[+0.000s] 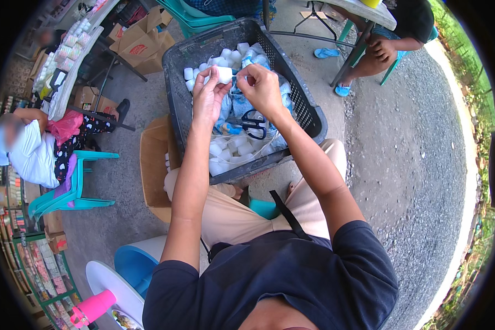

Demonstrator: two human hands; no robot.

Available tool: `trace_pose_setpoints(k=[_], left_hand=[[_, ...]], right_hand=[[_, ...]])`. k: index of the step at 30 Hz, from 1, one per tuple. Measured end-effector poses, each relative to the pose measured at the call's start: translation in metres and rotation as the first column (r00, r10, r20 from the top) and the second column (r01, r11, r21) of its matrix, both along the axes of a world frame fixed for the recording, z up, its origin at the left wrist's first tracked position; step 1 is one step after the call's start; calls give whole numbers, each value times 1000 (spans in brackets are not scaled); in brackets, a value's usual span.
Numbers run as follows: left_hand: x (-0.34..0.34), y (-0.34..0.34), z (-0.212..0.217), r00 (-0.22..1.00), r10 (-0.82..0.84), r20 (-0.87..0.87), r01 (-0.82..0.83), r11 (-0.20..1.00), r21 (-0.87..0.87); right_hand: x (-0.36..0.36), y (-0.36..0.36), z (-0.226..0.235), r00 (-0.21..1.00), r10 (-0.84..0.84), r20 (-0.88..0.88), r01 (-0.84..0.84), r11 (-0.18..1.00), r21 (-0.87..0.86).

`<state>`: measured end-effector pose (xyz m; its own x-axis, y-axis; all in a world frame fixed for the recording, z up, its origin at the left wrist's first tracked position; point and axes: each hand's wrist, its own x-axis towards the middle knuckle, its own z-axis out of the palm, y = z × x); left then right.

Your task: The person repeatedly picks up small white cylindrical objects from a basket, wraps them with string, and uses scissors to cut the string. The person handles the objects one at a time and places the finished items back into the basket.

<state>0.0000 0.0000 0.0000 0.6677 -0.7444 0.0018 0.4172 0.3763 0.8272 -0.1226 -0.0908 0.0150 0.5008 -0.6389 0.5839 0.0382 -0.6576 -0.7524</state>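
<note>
Grey floor [368, 159] below — left grip [207, 100] pinching white cylinder [222, 75], right grip [263, 91] pinching string [235, 76].

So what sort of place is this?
Probably an informal, partly outdoor workspace: a black crate holds many white cylinders, a table at left is lined with small goods, and gravel stretches along the right side.

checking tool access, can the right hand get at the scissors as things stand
Probably yes: the scissors lie close by in the crate, largely uncovered, though the right hand is pinching something thin.
</note>
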Motion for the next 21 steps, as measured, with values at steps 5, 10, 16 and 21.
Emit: trace_pose_setpoints(k=[5, 10, 16, 21], left_hand=[[-4, -2, -1, 999, 42, 18, -42, 999, -4], [-3, -1, 1, 998, 41, 45, -41, 999, -9], [-6, -3, 0, 998, 36, 45, -35, 999, -15], [-5, -3, -2, 998, 62, 4, -62, 998, -32]], right_hand=[[0, -1, -2, 1000, -10, -8, 9, 1000, -20], [1, 1, -2, 1000, -22, -21, 21, 1000, -6], [3, 3, -8, 1000, -5, -7, 4, 1000, -21], [6, 5, -8, 1000, 28, 0, -28, 999, 44]])
